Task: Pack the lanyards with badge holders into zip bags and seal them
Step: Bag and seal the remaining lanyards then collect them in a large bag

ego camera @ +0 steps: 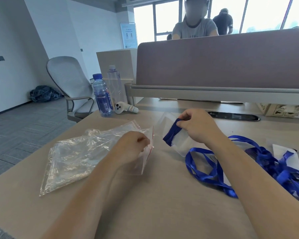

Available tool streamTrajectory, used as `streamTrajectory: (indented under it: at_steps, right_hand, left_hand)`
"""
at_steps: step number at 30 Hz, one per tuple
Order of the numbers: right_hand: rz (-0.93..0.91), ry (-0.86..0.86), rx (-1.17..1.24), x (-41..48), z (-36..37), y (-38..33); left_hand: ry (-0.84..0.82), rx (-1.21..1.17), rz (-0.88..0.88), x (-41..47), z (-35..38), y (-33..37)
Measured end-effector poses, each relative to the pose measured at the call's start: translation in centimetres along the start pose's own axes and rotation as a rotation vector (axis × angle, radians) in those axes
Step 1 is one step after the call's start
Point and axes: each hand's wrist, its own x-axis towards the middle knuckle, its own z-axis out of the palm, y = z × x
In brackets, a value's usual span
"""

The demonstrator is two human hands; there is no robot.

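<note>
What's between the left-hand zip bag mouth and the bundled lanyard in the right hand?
Only bare table between zip bag and bundled lanyard, head view.

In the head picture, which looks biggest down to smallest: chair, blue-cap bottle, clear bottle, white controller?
1. Chair, largest.
2. Blue-cap bottle and clear bottle look about alike; the clear one stands farther back, so no ranking.
3. White controller, smallest.

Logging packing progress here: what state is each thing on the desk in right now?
Small clear zip bag with red line: no lanyard inside, left hand pinches its mouth.
Folded blue lanyard with clear badge holder: gripped by right hand, outside the bag.
Loose blue lanyards pile: unpacked, on desk.
Large crumpled clear plastic bag: lying flat.
Blue-capped water bottle: upright, capped.
Tall clear bottle: upright, capped.
</note>
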Motion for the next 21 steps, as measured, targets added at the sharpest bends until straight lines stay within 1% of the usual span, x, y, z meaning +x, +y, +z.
streamTrajectory:
  at_steps: [2,4,7,12,16,21]
  right_hand:
    - [0.001,0.019,0.030,0.0,-0.5,-0.2]
    - [0.001,0.050,0.052,0.0,-1.2,-0.3]
    - [0.002,0.119,0.098,0.2,-2.3,-0.5]
    - [0.008,0.235,0.138,0.3,-3.5,-0.5]
    - [-0.009,0.287,0.159,0.4,-3.5,-0.8]
    - [-0.043,0.275,0.344,0.2,-3.0,-1.6]
  left_hand:
    - [0.029,-0.120,0.006,0.1,-0.8,0.9]
    - [0.038,-0.165,0.030,0.2,-1.6,2.0]
    - [0.007,-0.239,0.057,0.8,-2.4,3.4]
    - [-0.005,-0.464,0.027,1.4,-1.1,4.0]
    - [-0.037,-0.506,-0.019,1.2,0.8,3.8]
    - [-0.008,-0.501,-0.032,1.0,1.7,3.4]
